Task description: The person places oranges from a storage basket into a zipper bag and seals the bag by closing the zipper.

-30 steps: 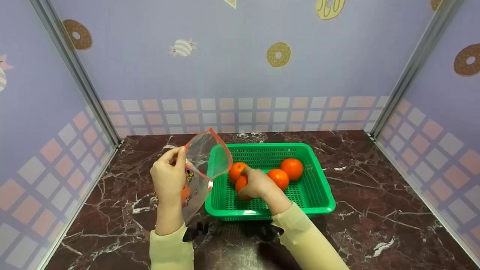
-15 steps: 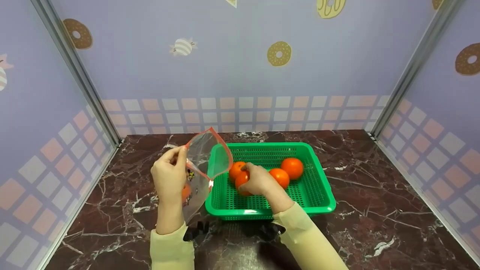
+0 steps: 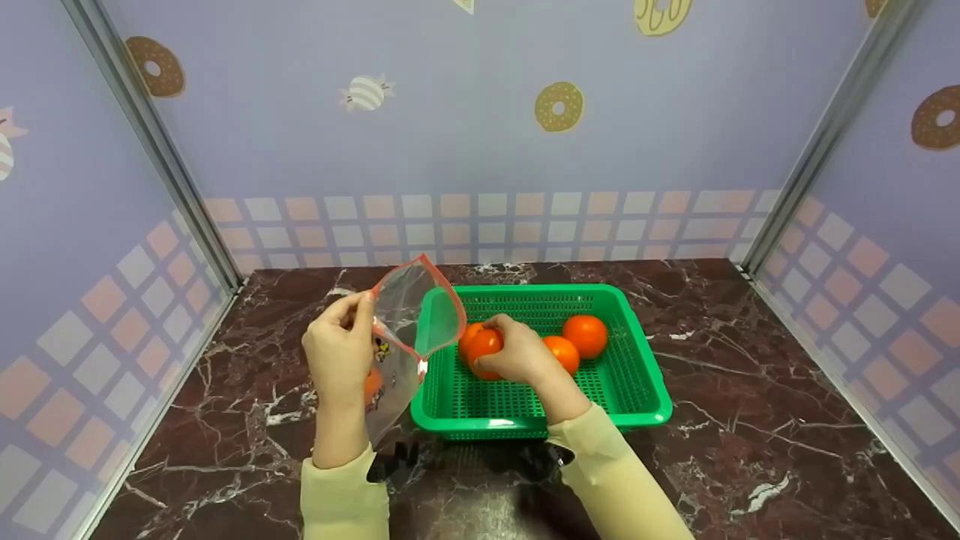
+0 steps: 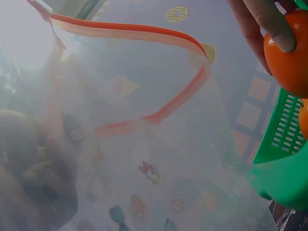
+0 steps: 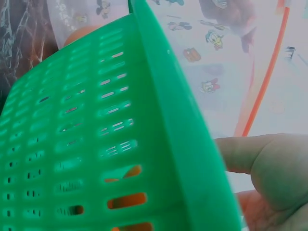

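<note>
My left hand (image 3: 337,352) pinches the rim of a clear zip bag (image 3: 397,405) with a red zip edge and small cartoon prints. The bag's mouth gapes toward the basket, and an orange (image 3: 373,384) shows low inside it. Over the left part of a green plastic basket (image 3: 651,367), my right hand (image 3: 521,354) holds an orange (image 3: 485,351) between thumb and fingers. That same orange (image 4: 291,55) shows at the upper right in the left wrist view. In the right wrist view, the basket wall hides most of what the right hand grips.
Behind the held fruit sits another orange (image 3: 466,337), partly covered. Two more, a front orange (image 3: 564,354) and a rear orange (image 3: 585,337), lie in the basket's right half. Beneath is a dark red marbled tabletop (image 3: 750,420), with patterned panels (image 3: 480,150) at the back and sides.
My right hand has lifted slightly with the orange, which now overlaps the one behind it more. The left hand and bag have stayed nearly still.
</note>
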Available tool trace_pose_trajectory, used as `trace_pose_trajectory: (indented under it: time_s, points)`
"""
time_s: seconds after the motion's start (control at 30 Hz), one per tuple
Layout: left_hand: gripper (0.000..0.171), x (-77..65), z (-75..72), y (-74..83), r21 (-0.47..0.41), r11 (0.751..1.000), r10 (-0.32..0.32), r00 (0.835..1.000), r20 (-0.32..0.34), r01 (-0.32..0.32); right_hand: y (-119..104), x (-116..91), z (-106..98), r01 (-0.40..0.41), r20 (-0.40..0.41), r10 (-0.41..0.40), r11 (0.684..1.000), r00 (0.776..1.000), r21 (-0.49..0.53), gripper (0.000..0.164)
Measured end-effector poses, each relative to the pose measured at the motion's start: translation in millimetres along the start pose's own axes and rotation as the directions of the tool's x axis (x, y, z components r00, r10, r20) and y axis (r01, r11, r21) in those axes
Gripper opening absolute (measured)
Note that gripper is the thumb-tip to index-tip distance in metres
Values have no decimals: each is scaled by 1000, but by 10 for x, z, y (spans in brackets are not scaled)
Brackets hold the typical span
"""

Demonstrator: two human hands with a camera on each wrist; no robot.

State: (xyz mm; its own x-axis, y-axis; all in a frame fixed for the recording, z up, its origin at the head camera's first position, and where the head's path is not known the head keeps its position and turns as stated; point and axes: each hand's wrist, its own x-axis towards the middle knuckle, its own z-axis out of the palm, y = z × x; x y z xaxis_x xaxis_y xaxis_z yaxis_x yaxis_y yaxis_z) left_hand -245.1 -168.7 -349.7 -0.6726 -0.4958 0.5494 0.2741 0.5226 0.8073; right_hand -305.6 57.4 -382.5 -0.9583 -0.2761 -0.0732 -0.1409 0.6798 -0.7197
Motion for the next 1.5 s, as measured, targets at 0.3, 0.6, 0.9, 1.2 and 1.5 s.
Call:
trace_pose_trajectory:
  time_s: [0.3, 0.6, 0.9, 1.2, 1.5]
  points:
    - [19, -1, -4, -11, 6, 1000, 3, 1000, 7, -3, -11, -4, -30, 23, -33, -21, 998, 999, 51, 57]
    - [19, 2, -3, -4, -1, 1000, -1, 1000, 8, 1, -17, 4, -57, 31, -65, -22, 991, 998, 129, 59]
    - [19, 3, -1, -2, 11, 1000, -5, 1000, 1, 5, -51, -20, -110, 60, -121, -36, 978, 992, 198, 59]
    - [19, 1, -3, -11, 5, 1000, -16, 1000, 7, 15, -81, -34, -155, 94, -145, -55, 955, 988, 281, 60]
    - [19, -2, -1, -10, -1, 1000, -5, 1000, 3, 5, -101, -44, -204, 100, -153, -51, 938, 987, 332, 61]
